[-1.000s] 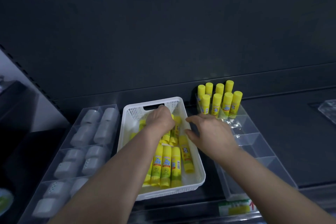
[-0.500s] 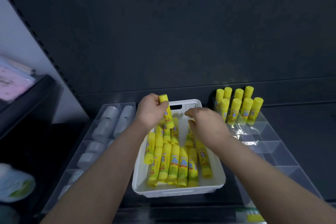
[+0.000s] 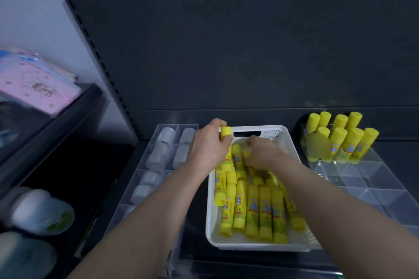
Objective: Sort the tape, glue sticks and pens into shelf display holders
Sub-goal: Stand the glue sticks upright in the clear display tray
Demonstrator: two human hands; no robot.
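Note:
A white basket [image 3: 278, 132] on the dark shelf holds several yellow glue sticks [image 3: 264, 213] lying flat. My left hand [image 3: 208, 145] grips one glue stick [image 3: 226, 133] upright over the basket's far left corner. My right hand [image 3: 260, 153] reaches down into the far part of the basket, fingers curled among the sticks; whether it holds one is hidden. To the right, a clear divided holder [image 3: 371, 179] has several glue sticks [image 3: 340, 140] standing in its back compartments.
A clear divided holder [image 3: 158, 172] with grey tape rolls lies left of the basket. A black side shelf [image 3: 74, 106] at the left carries pink packets [image 3: 36, 88] and rounded white items [image 3: 38, 210]. The dark shelf back panel rises behind.
My view has shifted, so the basket sits further right. The left hand still holds its glue stick upright; the right hand has dipped lower into the basket among the sticks.

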